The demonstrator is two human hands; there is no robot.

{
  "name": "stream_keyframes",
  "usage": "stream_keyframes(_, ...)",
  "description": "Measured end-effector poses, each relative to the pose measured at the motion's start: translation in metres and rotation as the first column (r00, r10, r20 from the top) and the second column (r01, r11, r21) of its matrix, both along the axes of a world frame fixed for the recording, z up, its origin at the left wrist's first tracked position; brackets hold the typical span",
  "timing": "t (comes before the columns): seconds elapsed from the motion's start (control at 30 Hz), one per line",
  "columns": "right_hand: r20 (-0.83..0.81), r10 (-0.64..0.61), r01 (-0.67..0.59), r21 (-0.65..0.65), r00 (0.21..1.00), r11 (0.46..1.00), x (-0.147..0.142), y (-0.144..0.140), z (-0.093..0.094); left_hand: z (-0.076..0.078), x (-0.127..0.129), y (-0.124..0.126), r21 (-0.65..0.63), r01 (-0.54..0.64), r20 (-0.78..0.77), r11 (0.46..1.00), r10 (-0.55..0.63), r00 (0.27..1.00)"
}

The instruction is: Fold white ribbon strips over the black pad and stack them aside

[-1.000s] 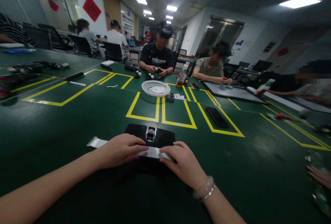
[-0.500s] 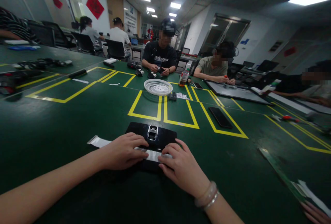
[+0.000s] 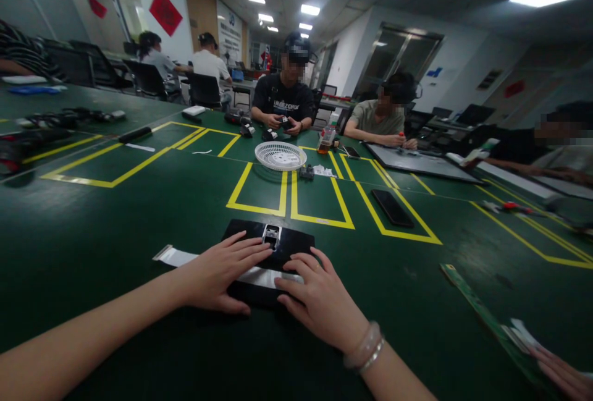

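Black plate (image 3: 287, 241): dead ahead, under both hands.
White strip (image 3: 185, 257): long axis left-right.
Left hand (image 3: 217, 274): flat, fingers spread.
Right hand (image 3: 319, 302): flat, pressing the strip's right end.

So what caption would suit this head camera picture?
Both hands, left hand and right hand, press a white strip across a black plate.

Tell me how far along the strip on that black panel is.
Looks done: the white strip lies across the black panel, its free end trailing left on the green table. In hand: left hand spread flat on the strip, right hand resting on the panel's near edge. Left: the trailing end is not on the panel; whether the strip is fixed cannot be told.
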State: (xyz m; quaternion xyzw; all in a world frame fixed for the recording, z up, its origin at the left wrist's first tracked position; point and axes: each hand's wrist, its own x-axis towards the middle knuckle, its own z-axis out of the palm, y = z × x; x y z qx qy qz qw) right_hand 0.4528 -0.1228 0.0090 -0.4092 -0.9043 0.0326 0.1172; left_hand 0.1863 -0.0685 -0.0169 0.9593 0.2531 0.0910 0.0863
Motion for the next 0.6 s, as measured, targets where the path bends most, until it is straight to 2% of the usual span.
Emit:
stream_keyframes(0.2, -0.023, 0.012, -0.011, 0.044, 1.0, 0.999, -0.001, -0.001, -0.002, 0.0, 0.005, -0.001, -0.019, -0.016, 0.041, 1.0, 0.016, 0.999)
stream_keyframes(0.37, -0.074, -0.021, 0.031, 0.138, 0.997, 0.99, 0.008, 0.004, -0.001, 0.005, 0.004, 0.0, -0.072, -0.04, 0.11, 0.997, 0.048, 0.993)
stream_keyframes(0.47, -0.113, -0.03, 0.053, 0.209, 0.993, 0.976, 0.013, 0.006, 0.0, 0.01, -0.005, 0.006, -0.04, -0.107, 0.127, 0.993, 0.112, 0.986)
stream_keyframes(0.6, -0.157, -0.018, 0.057, 0.248, 0.988, 0.967, 0.015, 0.008, -0.001, 0.016, -0.029, 0.022, 0.045, -0.285, 0.13, 0.957, 0.277, 0.952)
